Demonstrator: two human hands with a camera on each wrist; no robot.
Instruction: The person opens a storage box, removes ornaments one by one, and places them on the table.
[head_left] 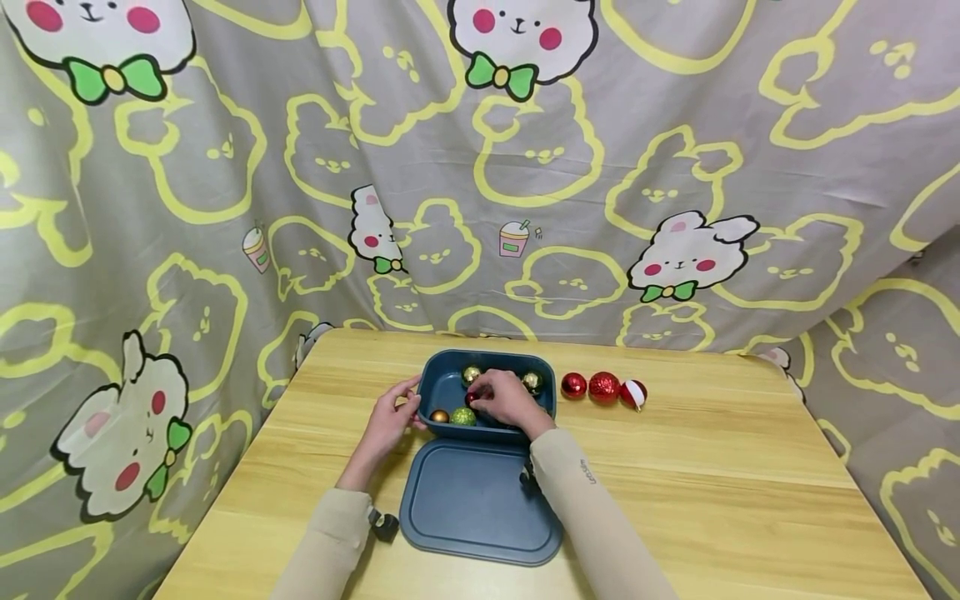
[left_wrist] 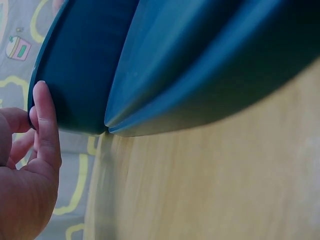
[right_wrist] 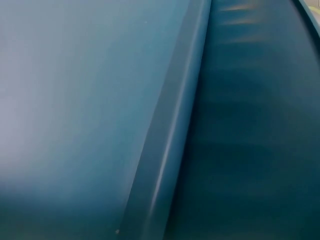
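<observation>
A dark blue rectangular box (head_left: 424,383) stands uncovered on the table. At its left end my left hand (head_left: 390,418) grips the wall, with a finger (left_wrist: 46,115) along the outside in the left wrist view. Inside the box, my right hand (head_left: 510,398) pinches a small red Christmas ball (head_left: 471,399), partly hidden by the fingers. Around it lie gold balls (head_left: 471,376), a glittery green ball (head_left: 462,416) and a copper-coloured ball (head_left: 439,416). The right wrist view shows only the box's outer wall (right_wrist: 250,115) and the lid (right_wrist: 90,100); no hand appears there.
The lid (head_left: 480,500) lies flat in front of the box, under the right forearm. Right of the box, a shiny red ball (head_left: 573,385), a glittery red ball (head_left: 603,387) and a red-and-white ball (head_left: 633,393) sit in a row. A patterned curtain (head_left: 555,167) hangs behind the table.
</observation>
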